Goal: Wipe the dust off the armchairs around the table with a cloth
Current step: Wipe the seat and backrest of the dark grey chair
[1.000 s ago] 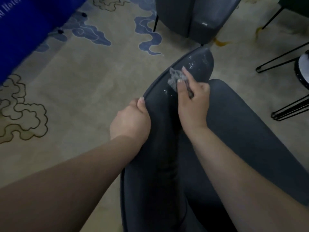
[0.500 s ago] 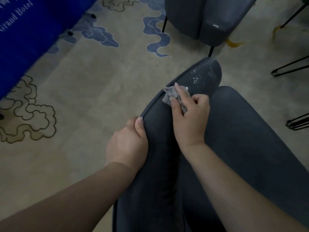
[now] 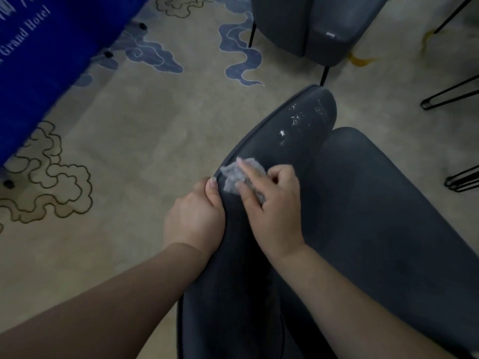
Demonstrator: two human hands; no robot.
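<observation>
**Cloth pressed to the armrest of the near armchair**

At the far left a blue banner [image 3: 39, 73] hangs down, with white lettering reading "Grand Hotel" partly in view, and small black feet show under its lower edge. Beside it spreads the beige carpet [image 3: 145, 141], patterned with outlined cloud scrolls on the left and blue cloud shapes toward the top.

The left hand [image 3: 197, 218] comes in from the lower left on a bare forearm. Its fingers curl round the outer edge of the armrest [image 3: 285, 141] of the near armchair [image 3: 375, 229], with the thumb lying on top along the piped seam, so it grips the chair itself.

Just beside that thumb, touching the armrest's upper surface, sits the cloth [image 3: 234, 177], a small crumpled grey wad. The right hand [image 3: 269, 206] holds it: the thumb and forefinger stretch forward over the wad and press it down, while the other fingers are curled back with part of the cloth bunched beneath them. The two hands are close together, nearly touching.

Further along the armrest, toward its rounded end, pale specks [image 3: 295, 120] dot the dark grey fabric, well beyond the cloth.

At the top, right of centre, stands a second armchair [image 3: 318, 24] in the same dark grey, on thin black legs. At the right edge, black hairpin legs [image 3: 451, 95] rest on the carpet.
</observation>
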